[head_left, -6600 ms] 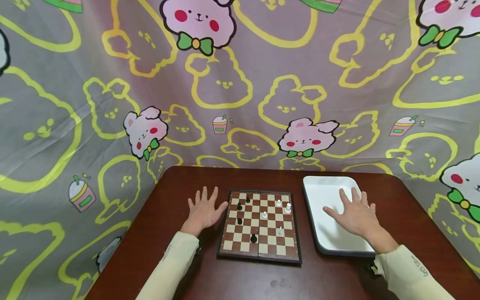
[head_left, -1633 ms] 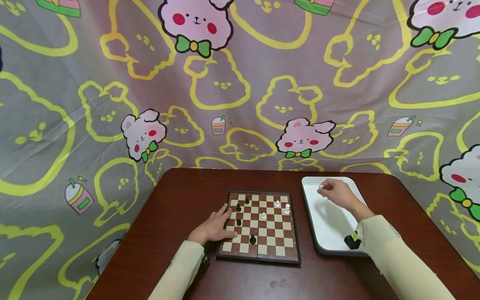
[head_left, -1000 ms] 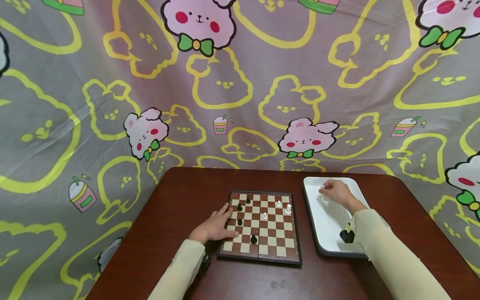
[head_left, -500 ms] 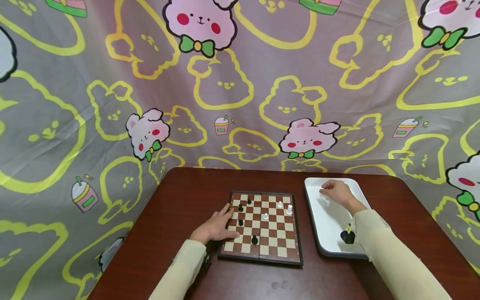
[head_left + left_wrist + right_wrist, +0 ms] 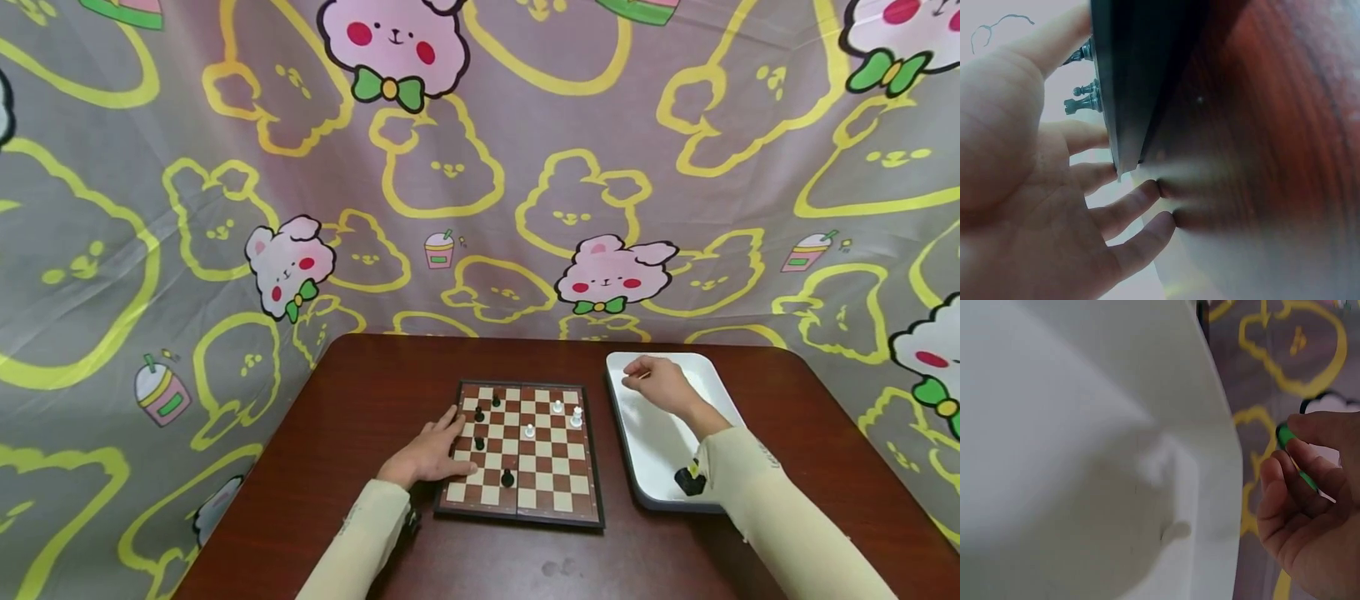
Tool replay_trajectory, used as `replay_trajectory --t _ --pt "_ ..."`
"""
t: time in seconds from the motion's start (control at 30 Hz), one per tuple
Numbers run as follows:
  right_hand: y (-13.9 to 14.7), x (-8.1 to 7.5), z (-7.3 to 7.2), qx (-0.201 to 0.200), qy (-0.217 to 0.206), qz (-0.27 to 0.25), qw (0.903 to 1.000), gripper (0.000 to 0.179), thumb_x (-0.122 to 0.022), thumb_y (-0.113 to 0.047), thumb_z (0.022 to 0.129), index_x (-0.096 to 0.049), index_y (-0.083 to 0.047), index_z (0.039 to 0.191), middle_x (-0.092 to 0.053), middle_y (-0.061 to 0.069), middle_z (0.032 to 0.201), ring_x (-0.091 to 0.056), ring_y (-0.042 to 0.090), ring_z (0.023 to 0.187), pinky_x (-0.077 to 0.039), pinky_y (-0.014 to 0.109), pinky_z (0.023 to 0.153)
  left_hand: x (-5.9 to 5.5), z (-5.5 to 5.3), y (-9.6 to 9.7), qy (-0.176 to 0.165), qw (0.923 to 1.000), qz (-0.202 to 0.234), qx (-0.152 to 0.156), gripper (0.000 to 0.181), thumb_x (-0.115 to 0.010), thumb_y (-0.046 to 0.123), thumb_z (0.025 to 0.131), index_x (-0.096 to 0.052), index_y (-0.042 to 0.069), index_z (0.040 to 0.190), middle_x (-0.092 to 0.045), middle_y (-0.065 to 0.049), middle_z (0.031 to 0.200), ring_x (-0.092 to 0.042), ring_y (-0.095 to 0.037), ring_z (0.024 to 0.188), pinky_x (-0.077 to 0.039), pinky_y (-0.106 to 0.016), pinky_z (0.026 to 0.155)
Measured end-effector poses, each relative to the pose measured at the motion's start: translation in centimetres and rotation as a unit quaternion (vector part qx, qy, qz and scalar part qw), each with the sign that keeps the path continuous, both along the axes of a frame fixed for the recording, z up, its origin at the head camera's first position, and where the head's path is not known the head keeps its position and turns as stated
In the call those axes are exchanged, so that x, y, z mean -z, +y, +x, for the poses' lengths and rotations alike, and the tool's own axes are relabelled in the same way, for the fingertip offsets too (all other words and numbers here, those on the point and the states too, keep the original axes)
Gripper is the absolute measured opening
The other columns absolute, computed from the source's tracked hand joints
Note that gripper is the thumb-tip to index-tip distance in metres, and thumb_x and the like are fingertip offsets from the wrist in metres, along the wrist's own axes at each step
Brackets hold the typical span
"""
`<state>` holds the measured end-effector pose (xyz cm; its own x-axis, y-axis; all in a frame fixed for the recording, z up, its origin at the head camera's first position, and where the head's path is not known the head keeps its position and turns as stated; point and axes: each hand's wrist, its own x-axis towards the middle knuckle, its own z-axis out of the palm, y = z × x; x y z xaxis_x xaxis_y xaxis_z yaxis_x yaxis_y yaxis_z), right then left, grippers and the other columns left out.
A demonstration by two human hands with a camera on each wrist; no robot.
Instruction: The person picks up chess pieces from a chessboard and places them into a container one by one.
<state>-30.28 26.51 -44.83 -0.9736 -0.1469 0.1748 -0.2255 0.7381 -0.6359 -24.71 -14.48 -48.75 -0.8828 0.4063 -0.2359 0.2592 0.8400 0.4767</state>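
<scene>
My left hand (image 5: pixel 431 452) rests on the left edge of a brown and cream chessboard (image 5: pixel 551 500), its fingers spread. In the left wrist view, fingertips of the left hand (image 5: pixel 1029 169) touch the board's dark side and the table. Several black chess pieces (image 5: pixel 507 477) stand on the board's left half. On its right half are three white pieces: a pawn (image 5: pixel 529 431), another pawn (image 5: pixel 557 407) and a taller piece (image 5: pixel 577 417). Over the far part of a white tray (image 5: pixel 660 467) is my right hand (image 5: pixel 663 387). Its fingers are loosely bent, with nothing visible between them (image 5: pixel 1310 506).
The tray stands to the right of the board, with a dark outer side. Brown tabletop (image 5: pixel 360 375) lies around both. A patterned cloth (image 5: pixel 480 167) hangs behind the table and along its sides.
A white piece that lay on the board's right half was carried to the tray in my right hand and no longer shows at its fingertips. My left hand moved onto the board's edge.
</scene>
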Motion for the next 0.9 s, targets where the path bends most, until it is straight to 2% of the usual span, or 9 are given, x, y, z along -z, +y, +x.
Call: replay_trajectory --t 0.27,0.47,0.7,0.9 --pt "-4.3 -0.6 2.3 -0.007 -0.041 -0.013 0.9991 0.022 -0.066 -0.016 0.087 -0.067 0.001 0.101 -0.065 0.005 0.083 -0.059 0.018 0.072 -0.046 0.033 0.061 -0.4 0.1 -0.3 0.006 0.9999 0.008 -0.001 0.090 -0.066 0.053 0.083 -0.026 0.008 0.151 -0.008 -0.010 0.158 -0.019 -0.045 0.137 -0.031 -0.058 0.099" --pt "-6.8 0.3 3.4 0.003 -0.062 -0.016 0.9979 0.023 -0.067 -0.015 0.085 -0.066 0.001 0.102 -0.064 0.004 0.085 -0.058 0.017 0.072 -0.047 0.034 0.062 -0.2 0.2 -0.5 -0.004 0.9999 0.014 0.000 0.090 -0.065 0.054 0.083 -0.024 0.010 0.151 -0.006 -0.008 0.158 -0.017 -0.045 0.137 -0.030 -0.059 0.100" --pt "-8.0 1.4 3.2 -0.002 -0.064 0.002 0.9979 0.023 -0.071 -0.013 0.082 -0.065 0.001 0.100 -0.062 0.006 0.087 -0.059 0.020 0.076 -0.048 0.037 0.065 -0.1 0.2 -0.5 -0.006 0.9998 0.016 -0.005 0.090 -0.065 0.053 0.083 -0.024 0.012 0.152 -0.005 -0.007 0.158 -0.016 -0.046 0.137 -0.030 -0.060 0.099" --pt "-8.2 2.2 3.2 -0.004 -0.079 0.007 0.9968 0.021 -0.071 -0.011 0.082 -0.065 0.001 0.099 -0.063 0.006 0.083 -0.060 0.018 0.071 -0.048 0.036 0.063 0.0 0.1 -0.1 -0.006 0.9999 0.012 -0.006 0.092 -0.066 0.055 0.082 -0.025 0.011 0.151 -0.006 -0.006 0.158 -0.016 -0.043 0.138 -0.030 -0.059 0.099"
